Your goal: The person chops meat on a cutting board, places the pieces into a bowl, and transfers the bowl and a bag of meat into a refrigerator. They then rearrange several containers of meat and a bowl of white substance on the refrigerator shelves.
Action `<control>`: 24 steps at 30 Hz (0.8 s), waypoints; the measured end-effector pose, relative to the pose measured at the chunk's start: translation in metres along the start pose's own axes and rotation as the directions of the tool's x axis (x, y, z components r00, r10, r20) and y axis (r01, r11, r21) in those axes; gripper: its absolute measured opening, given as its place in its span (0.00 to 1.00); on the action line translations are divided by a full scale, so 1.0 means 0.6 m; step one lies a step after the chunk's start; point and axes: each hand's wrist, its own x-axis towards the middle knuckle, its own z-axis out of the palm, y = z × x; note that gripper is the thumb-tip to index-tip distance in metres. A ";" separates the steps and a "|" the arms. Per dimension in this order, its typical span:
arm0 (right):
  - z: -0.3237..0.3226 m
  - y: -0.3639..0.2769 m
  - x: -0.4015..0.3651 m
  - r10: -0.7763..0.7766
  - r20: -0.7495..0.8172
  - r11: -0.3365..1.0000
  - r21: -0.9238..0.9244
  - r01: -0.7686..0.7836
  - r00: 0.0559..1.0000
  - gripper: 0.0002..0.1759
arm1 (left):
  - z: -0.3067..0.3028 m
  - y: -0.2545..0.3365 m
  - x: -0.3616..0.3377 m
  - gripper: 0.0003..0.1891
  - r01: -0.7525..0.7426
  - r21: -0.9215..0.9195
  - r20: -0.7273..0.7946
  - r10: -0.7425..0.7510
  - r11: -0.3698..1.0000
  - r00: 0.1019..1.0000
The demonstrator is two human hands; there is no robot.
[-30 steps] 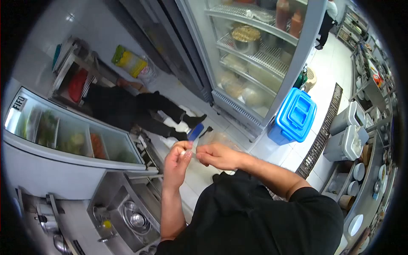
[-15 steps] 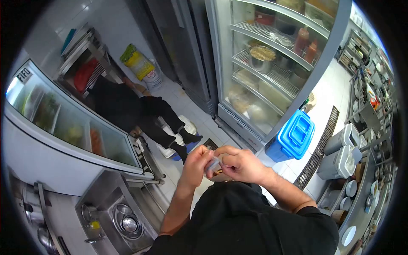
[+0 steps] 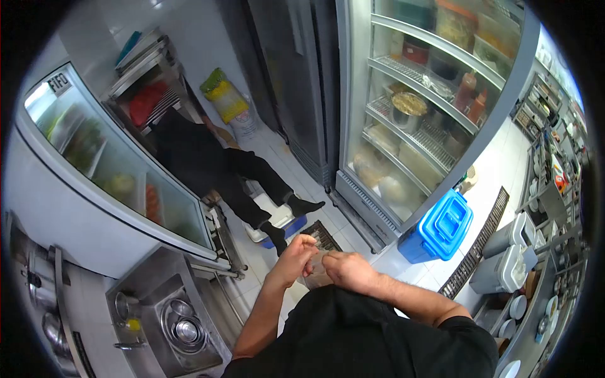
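Observation:
My left hand [image 3: 295, 259] and my right hand [image 3: 351, 272] are close together in front of my black apron. Between them is a small see-through plastic bag [image 3: 319, 277], partly hidden by my fingers. The right fingers pinch its upper edge. The left fingers are curled at its other side, the thumb against the plastic. What the bag contains, if anything, cannot be made out.
At left stand a glass-topped fridge [image 3: 120, 183] and a sink [image 3: 135, 283] with metal bowls. Another person [image 3: 195, 154] sits ahead, feet by a white and blue container [image 3: 275, 217]. A glass-door fridge [image 3: 409, 120] and a blue lidded bin [image 3: 441, 227] are to the right.
Both hands have dropped slightly, and more of the plastic bag hangs below the fingers. The view has shifted, so the surroundings sit further right. The seated person's feet show over the container.

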 end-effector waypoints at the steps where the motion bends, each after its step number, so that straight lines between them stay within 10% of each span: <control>1: 0.003 -0.002 0.003 0.027 0.051 0.999 0.017 -0.028 0.998 0.08 | -0.007 -0.006 0.001 0.08 -0.037 0.004 -0.042 0.037 0.999 0.998; 6: 0.001 -0.003 0.020 0.163 -0.035 0.915 0.379 -0.138 0.986 0.07 | -0.017 -0.053 -0.014 0.13 -0.464 0.472 -0.064 0.554 0.750 0.830; 14: 0.005 -0.012 0.025 0.331 0.026 0.816 0.494 -0.300 0.943 0.08 | 0.009 -0.052 -0.066 0.16 -0.141 0.443 -0.121 0.214 0.886 0.969; 20: -0.002 0.002 0.024 0.310 -0.093 0.907 0.326 -0.266 0.946 0.09 | 0.030 -0.065 -0.046 0.12 -0.354 0.270 -0.142 0.401 0.895 0.905; 23: 0.001 -0.002 0.026 0.302 -0.122 0.901 0.361 -0.241 0.945 0.11 | 0.035 -0.041 -0.048 0.08 0.104 -0.594 0.078 -0.072 0.798 0.994; 24: -0.002 -0.002 0.026 0.301 -0.115 0.896 0.375 -0.239 0.947 0.12 | 0.035 -0.030 -0.051 0.08 0.121 -0.633 0.112 -0.064 0.765 0.992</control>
